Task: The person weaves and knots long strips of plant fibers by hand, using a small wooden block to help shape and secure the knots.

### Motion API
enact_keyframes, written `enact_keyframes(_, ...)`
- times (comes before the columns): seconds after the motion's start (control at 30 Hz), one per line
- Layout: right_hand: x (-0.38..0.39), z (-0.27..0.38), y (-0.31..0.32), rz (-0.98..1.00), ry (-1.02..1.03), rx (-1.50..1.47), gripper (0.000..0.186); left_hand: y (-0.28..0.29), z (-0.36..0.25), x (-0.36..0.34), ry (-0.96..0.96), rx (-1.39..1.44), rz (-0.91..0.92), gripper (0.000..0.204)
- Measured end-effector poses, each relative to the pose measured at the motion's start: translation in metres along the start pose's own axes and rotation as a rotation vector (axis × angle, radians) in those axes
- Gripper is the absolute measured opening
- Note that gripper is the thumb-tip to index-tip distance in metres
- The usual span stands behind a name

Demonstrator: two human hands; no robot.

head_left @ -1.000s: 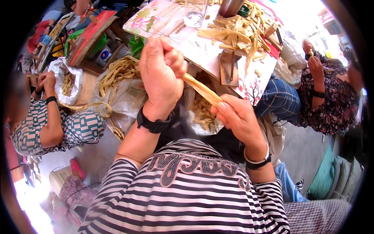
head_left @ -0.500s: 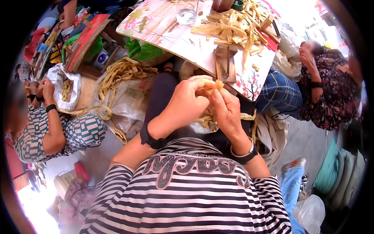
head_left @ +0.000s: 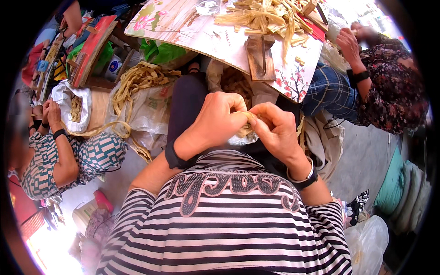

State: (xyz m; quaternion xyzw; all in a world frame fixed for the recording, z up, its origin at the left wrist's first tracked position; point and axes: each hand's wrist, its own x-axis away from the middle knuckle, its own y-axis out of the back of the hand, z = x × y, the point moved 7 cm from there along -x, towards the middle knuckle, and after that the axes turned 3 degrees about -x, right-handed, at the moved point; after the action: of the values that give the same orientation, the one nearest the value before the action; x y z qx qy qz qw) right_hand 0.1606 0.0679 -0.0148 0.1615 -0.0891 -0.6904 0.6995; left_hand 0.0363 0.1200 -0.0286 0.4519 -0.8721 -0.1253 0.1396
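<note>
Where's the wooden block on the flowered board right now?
In the head view the wooden block lies up top, right of centre, on the flowered board, just below the pile of pale strips and above the person's left hand and right hand.

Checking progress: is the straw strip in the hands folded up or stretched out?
Folded up: the strip is bunched small between the left hand and right hand.

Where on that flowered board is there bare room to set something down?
The flowered board is bare at its left, between the pink flower corner and the glass. Its right half is crowded: straw strips and a wooden block.
</note>
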Motion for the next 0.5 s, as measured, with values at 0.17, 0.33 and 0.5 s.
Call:
enact_keyframes(0.17,0.004,-0.035,-0.015,0.231,-0.525,-0.880,0.017,0.000,-0.014,-0.003,-0.197,-0.092,-0.021,0.006)
enact_keyframes(0.33,0.010,-0.044,-0.030,0.436,-0.490,-1.541,0.018,0.009,-0.041,0.004,-0.309,-0.251,-0.265,0.010)
enact_keyframes(0.5,0.004,-0.043,-0.020,0.212,-0.383,-1.353,0.020,0.003,-0.041,0.007,-0.447,-0.297,-0.170,0.014)
